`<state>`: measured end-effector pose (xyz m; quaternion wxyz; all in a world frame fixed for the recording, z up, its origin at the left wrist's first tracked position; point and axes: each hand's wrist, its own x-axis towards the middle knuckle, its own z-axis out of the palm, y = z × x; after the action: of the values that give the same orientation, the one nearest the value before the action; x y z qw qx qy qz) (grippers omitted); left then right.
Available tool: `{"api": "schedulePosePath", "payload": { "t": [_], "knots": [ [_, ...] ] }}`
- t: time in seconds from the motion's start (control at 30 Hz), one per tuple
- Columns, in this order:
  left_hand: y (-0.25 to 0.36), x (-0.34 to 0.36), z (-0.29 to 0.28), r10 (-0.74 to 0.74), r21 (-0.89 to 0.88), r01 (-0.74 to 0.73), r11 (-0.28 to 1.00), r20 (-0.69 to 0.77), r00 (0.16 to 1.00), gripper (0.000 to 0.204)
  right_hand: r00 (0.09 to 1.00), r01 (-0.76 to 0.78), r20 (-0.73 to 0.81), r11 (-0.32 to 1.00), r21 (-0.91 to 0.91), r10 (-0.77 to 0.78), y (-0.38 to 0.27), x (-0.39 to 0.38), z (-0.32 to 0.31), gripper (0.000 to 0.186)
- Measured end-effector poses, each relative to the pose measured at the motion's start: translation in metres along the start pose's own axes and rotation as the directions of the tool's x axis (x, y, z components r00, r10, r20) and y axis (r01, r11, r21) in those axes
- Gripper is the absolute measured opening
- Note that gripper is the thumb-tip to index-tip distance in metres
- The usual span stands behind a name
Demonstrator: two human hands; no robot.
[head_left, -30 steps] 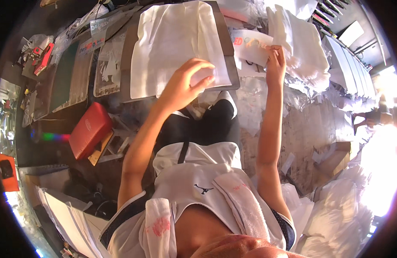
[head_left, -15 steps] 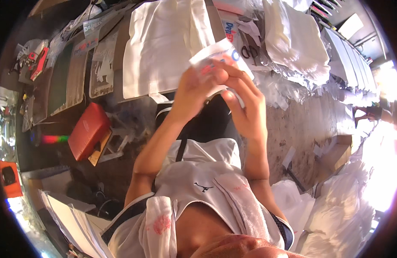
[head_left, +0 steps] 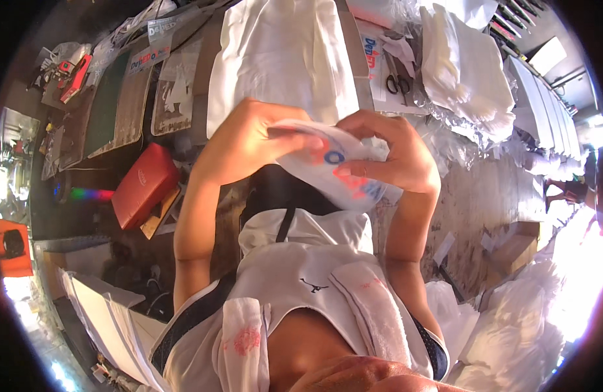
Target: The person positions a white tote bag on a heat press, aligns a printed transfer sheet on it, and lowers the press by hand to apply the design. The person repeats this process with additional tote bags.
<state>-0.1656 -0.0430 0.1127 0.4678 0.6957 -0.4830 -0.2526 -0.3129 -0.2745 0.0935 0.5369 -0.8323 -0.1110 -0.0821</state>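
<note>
A thin whitish see-through plastic bag [head_left: 352, 184] with blue and red print bends between my two hands, above my lap. My left hand [head_left: 249, 137] pinches its upper left edge, the thumb lying over the print. On the opposite side my right hand [head_left: 406, 153] grips the bag between thumb and fingers. Just beyond my hands, a flat white folded cloth [head_left: 282, 62] lies on the table, partly covered by my left hand. Whether anything is inside the bag, I cannot tell.
Black-handled scissors [head_left: 398, 83] and a stack of white folded cloths [head_left: 468, 72] lie at the far right, with loose clear plastic around them. Brown boards [head_left: 135, 108] line the far left. A red box [head_left: 145, 186] stands nearer on the left. White bundles [head_left: 517, 313] fill the lower right.
My hands have moved apart and closer to my body, bringing the plastic bag down from over the cloth. The bag has turned and now bows between them. My view has shifted slightly left.
</note>
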Motion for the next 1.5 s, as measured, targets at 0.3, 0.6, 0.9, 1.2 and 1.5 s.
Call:
{"api": "schedulePosePath", "payload": {
  "t": [0.3, 0.6, 0.9, 1.2, 1.5],
  "knots": [
    [-0.035, -0.024, -0.014, -0.060, -0.293, -0.033, 0.955, -0.302, 0.952, 0.025, 0.963, -0.271, 0.017, 0.960, 0.076, 0.271, 0.007, -0.016, -0.012, 0.033],
    [-0.058, -0.027, -0.016, -0.071, -0.263, -0.055, 0.963, -0.445, 0.893, 0.026, 0.897, -0.303, -0.302, 0.947, 0.110, 0.322, 0.025, -0.028, -0.010, 0.024],
    [-0.068, -0.029, -0.011, -0.015, -0.247, -0.127, 0.961, -0.502, 0.865, 0.025, 0.825, -0.179, -0.514, 0.971, 0.158, 0.236, 0.036, -0.026, -0.004, 0.022],
    [-0.080, -0.032, -0.011, -0.072, -0.346, -0.110, 0.932, -0.472, 0.879, 0.020, 0.838, -0.080, -0.521, 0.981, 0.179, 0.164, 0.053, -0.018, 0.001, 0.016],
    [-0.108, -0.023, -0.035, -0.064, -0.245, -0.106, 0.964, -0.596, 0.800, 0.023, 0.848, -0.103, -0.507, 0.986, 0.129, 0.154, 0.071, 0.032, -0.004, 0.015]
  ]
}}
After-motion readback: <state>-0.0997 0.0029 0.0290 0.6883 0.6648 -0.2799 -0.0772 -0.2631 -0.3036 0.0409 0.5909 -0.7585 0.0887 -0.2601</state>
